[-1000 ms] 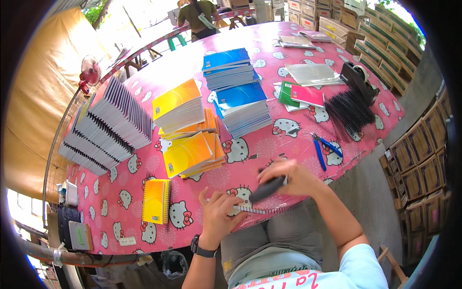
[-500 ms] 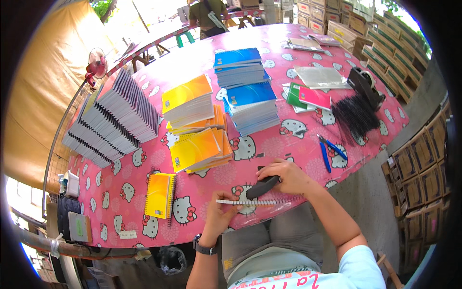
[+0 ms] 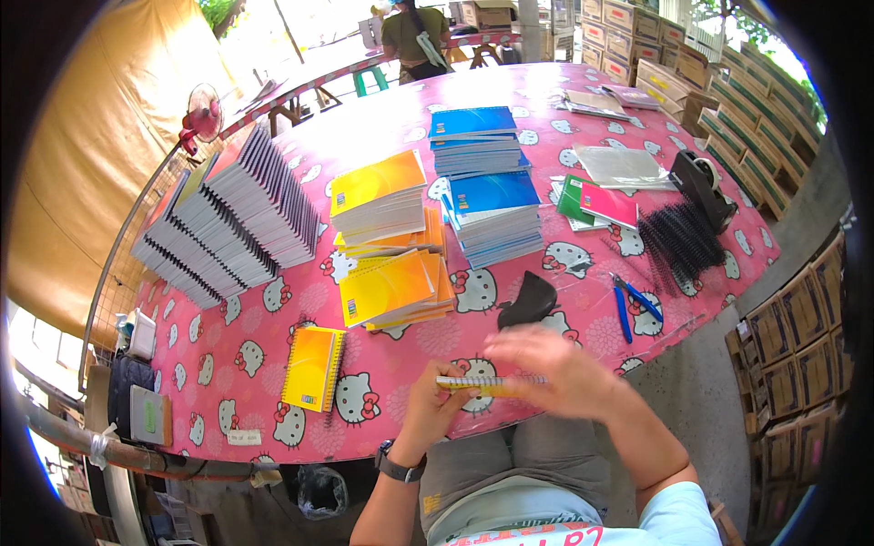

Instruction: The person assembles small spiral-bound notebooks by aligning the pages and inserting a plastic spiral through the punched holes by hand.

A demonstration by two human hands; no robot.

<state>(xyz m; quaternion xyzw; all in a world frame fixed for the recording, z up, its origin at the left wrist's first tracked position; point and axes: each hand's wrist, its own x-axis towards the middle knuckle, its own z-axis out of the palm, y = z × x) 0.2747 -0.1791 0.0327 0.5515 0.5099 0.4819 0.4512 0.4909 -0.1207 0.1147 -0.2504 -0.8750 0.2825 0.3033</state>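
My left hand (image 3: 434, 405) pinches one end of a small spiral notebook (image 3: 478, 383), held edge-on near the table's front edge with its coil side up. A yellow strip of cover shows beneath the white page edges. Over the notebook's right end is my right hand (image 3: 569, 371), smeared by motion, so whether its fingers touch the notebook is unclear. Just beyond that hand a black hand tool (image 3: 529, 300) lies on the table, out of my grasp. A yellow-orange spiral notebook (image 3: 311, 369) lies flat to the left, with a loose dark coil by it.
Yellow notebooks (image 3: 387, 287) and blue notebooks (image 3: 496, 218) stand stacked beyond my hands. Tall coil-bound piles (image 3: 228, 227) fill the left. At right are blue-handled cutters (image 3: 624, 314), black coils (image 3: 678, 241) and a tape dispenser (image 3: 706, 191). A person (image 3: 414, 41) is at a far table.
My right hand has let go of the black tool, which now lies farther from me, and has come down to the notebook's right end. The left hand keeps its hold. The whole view has shifted slightly.
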